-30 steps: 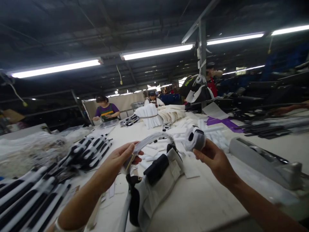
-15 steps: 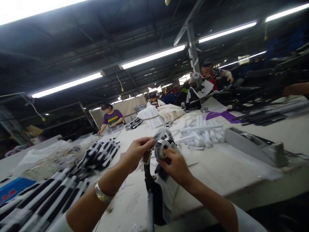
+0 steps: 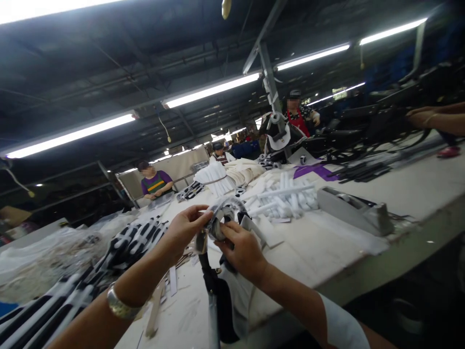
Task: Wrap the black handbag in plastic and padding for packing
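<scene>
Workshop: strip lights (image 3: 214,91) glare under a dark roof; a co-worker in purple (image 3: 157,183) sits far left.
Table (image 3: 301,257): white rods (image 3: 285,199) heaped beyond the hands, grey dispenser (image 3: 352,212) to the right.
Bag (image 3: 238,293): near edge, handle (image 3: 235,201) arching up.
Left hand (image 3: 189,224): pinched closed on the handle's left side.
Right hand (image 3: 242,248): fingers curled round a pale roll (image 3: 217,229), right beside the handle.

right hand (image 3: 244,251) | roll (image 3: 215,230) | from well apart to beside left hand (image 3: 186,230)
</scene>
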`<action>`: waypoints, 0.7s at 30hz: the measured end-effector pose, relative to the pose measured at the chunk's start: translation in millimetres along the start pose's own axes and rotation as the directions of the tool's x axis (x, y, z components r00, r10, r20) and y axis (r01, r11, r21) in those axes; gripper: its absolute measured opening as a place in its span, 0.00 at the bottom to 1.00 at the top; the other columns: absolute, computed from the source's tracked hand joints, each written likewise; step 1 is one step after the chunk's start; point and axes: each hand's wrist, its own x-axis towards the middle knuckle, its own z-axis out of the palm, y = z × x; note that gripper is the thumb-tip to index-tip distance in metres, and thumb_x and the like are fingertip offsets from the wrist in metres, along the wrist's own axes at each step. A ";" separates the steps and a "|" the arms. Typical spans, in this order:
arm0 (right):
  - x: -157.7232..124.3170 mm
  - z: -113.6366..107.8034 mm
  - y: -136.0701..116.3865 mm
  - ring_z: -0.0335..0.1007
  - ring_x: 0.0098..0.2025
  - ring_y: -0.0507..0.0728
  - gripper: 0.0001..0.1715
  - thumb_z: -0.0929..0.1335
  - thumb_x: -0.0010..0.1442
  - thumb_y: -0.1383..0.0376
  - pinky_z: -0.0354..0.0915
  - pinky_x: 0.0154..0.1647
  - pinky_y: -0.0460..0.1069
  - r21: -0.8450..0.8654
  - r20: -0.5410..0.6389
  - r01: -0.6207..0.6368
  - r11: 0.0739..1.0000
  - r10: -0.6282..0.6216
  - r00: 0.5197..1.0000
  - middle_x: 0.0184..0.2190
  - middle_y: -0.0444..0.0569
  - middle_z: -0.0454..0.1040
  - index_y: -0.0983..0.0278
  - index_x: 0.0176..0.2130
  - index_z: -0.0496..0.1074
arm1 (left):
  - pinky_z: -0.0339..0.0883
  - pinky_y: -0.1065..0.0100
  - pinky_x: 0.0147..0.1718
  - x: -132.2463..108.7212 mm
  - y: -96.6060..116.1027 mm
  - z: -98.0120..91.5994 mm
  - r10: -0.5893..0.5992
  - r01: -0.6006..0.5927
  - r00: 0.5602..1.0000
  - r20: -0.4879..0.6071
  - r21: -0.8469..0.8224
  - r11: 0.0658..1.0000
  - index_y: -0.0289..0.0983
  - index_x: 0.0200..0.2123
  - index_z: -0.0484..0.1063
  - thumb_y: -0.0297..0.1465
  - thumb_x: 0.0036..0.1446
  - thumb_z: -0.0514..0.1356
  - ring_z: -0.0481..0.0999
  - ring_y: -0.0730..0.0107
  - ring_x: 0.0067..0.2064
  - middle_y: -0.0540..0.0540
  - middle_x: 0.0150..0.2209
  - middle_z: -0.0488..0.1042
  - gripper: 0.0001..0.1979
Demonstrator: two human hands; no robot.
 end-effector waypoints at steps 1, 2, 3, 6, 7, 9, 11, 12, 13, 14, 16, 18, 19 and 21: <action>-0.3 0.2 -0.6 0.73 0.49 0.59 0.21 0.71 0.60 0.68 0.68 0.51 0.50 -0.001 -0.005 0.011 1.000 -0.011 1.000 0.49 0.51 0.75 0.61 0.53 0.73 | 0.63 0.73 0.30 0.2 1.1 -1.4 -0.028 0.028 1.000 -0.012 0.015 0.999 0.37 0.47 0.74 0.48 0.41 0.73 0.75 0.71 0.34 0.47 0.36 0.80 0.32; -0.6 0.4 -0.9 0.72 0.50 0.59 0.21 0.71 0.61 0.68 0.68 0.52 0.50 -0.004 -0.011 0.019 1.000 -0.019 1.000 0.49 0.51 0.75 0.61 0.53 0.73 | 0.62 0.74 0.28 0.0 2.5 -3.2 -0.063 0.064 0.998 -0.011 0.031 0.997 0.38 0.48 0.73 0.49 0.42 0.73 0.75 0.71 0.33 0.47 0.37 0.80 0.33; -0.8 0.6 -0.9 0.72 0.50 0.59 0.20 0.70 0.61 0.68 0.68 0.53 0.50 -0.004 -0.017 0.027 1.000 -0.027 1.000 0.49 0.50 0.75 0.60 0.54 0.73 | 0.61 0.74 0.26 -0.6 4.1 -5.3 -0.103 0.102 0.995 0.012 0.048 0.994 0.38 0.48 0.73 0.50 0.44 0.71 0.75 0.71 0.33 0.47 0.39 0.79 0.32; -0.7 1.2 0.3 0.73 0.50 0.58 0.20 0.69 0.63 0.67 0.68 0.52 0.50 0.002 -0.020 0.051 0.999 -0.051 0.999 0.50 0.51 0.75 0.60 0.55 0.72 | 0.63 0.73 0.28 -3.2 9.2 -11.9 -0.219 0.206 0.962 0.162 0.096 0.974 0.38 0.47 0.76 0.53 0.48 0.67 0.75 0.69 0.36 0.44 0.41 0.79 0.30; -0.5 1.3 1.0 0.73 0.50 0.59 0.19 0.69 0.64 0.67 0.69 0.52 0.50 0.002 -0.019 0.061 0.998 -0.061 0.998 0.50 0.51 0.75 0.60 0.55 0.72 | 0.64 0.73 0.29 -3.9 10.4 -13.6 -0.247 0.228 0.948 0.202 0.111 0.967 0.38 0.46 0.77 0.54 0.49 0.66 0.74 0.68 0.36 0.44 0.39 0.79 0.29; 0.3 1.5 2.2 0.73 0.50 0.59 0.17 0.67 0.66 0.65 0.69 0.51 0.50 -0.007 -0.021 0.082 0.997 -0.082 0.996 0.49 0.52 0.75 0.61 0.54 0.73 | 0.65 0.74 0.31 -4.5 10.9 -15.7 -0.270 0.247 0.936 0.228 0.123 0.961 0.37 0.44 0.79 0.53 0.50 0.66 0.73 0.70 0.35 0.44 0.37 0.79 0.28; 1.4 1.8 2.8 0.73 0.51 0.59 0.16 0.65 0.68 0.63 0.69 0.51 0.51 -0.024 -0.016 0.105 0.994 -0.105 0.994 0.49 0.53 0.75 0.62 0.54 0.73 | 0.65 0.75 0.32 -4.4 9.0 -15.3 -0.265 0.250 0.939 0.219 0.093 0.964 0.38 0.44 0.79 0.52 0.51 0.67 0.73 0.71 0.35 0.45 0.36 0.80 0.26; 1.9 1.9 2.7 0.73 0.51 0.59 0.16 0.65 0.68 0.63 0.69 0.52 0.51 -0.033 -0.011 0.114 0.993 -0.115 0.993 0.49 0.53 0.75 0.62 0.54 0.73 | 0.65 0.75 0.33 -4.3 7.5 -14.2 -0.257 0.248 0.942 0.217 0.066 0.966 0.38 0.43 0.79 0.51 0.51 0.67 0.74 0.71 0.35 0.46 0.36 0.80 0.25; 2.4 1.9 2.5 0.72 0.52 0.59 0.17 0.64 0.69 0.62 0.68 0.53 0.51 -0.042 -0.004 0.121 0.992 -0.121 0.993 0.50 0.53 0.74 0.62 0.55 0.72 | 0.65 0.75 0.33 -4.4 5.9 -12.7 -0.249 0.247 0.945 0.213 0.039 0.968 0.37 0.43 0.80 0.50 0.52 0.67 0.74 0.71 0.35 0.45 0.35 0.80 0.24; 2.6 1.6 2.2 0.72 0.53 0.59 0.18 0.64 0.69 0.62 0.68 0.54 0.51 -0.049 0.007 0.126 0.991 -0.126 0.992 0.51 0.53 0.74 0.62 0.56 0.71 | 0.66 0.74 0.33 -4.7 4.4 -10.7 -0.243 0.245 0.947 0.211 0.018 0.969 0.37 0.43 0.80 0.50 0.52 0.67 0.74 0.70 0.35 0.45 0.35 0.80 0.24; 1.8 -0.5 2.8 0.72 0.54 0.59 0.19 0.63 0.70 0.62 0.68 0.55 0.51 -0.050 0.030 0.147 0.988 -0.145 0.989 0.53 0.54 0.73 0.62 0.57 0.70 | 0.67 0.72 0.34 -6.1 2.4 -6.5 -0.232 0.237 0.948 0.218 0.004 0.971 0.37 0.43 0.79 0.50 0.51 0.67 0.76 0.67 0.36 0.44 0.36 0.80 0.24; -1.9 -6.4 7.5 0.71 0.55 0.58 0.19 0.64 0.70 0.63 0.68 0.57 0.51 -0.027 0.045 0.183 0.983 -0.181 0.982 0.54 0.54 0.73 0.63 0.57 0.70 | 0.69 0.71 0.38 -7.9 1.8 -3.2 -0.235 0.239 0.943 0.234 0.011 0.971 0.37 0.45 0.79 0.50 0.52 0.66 0.77 0.64 0.38 0.44 0.37 0.81 0.26; -5.2 -11.6 12.8 0.71 0.55 0.58 0.18 0.64 0.69 0.63 0.67 0.57 0.50 -0.014 0.043 0.194 0.981 -0.193 0.980 0.54 0.54 0.73 0.63 0.57 0.71 | 0.69 0.70 0.41 -8.6 1.7 -2.4 -0.243 0.248 0.940 0.240 0.011 0.969 0.37 0.46 0.78 0.50 0.52 0.66 0.77 0.64 0.39 0.45 0.38 0.81 0.26; -14.4 -27.9 31.6 0.72 0.54 0.56 0.17 0.65 0.69 0.63 0.67 0.57 0.50 -0.024 0.037 0.179 0.983 -0.178 0.983 0.52 0.53 0.75 0.62 0.55 0.73 | 0.70 0.69 0.43 -9.0 1.6 -3.0 -0.273 0.281 0.932 0.239 0.002 0.960 0.36 0.45 0.78 0.50 0.53 0.66 0.78 0.66 0.38 0.46 0.36 0.81 0.25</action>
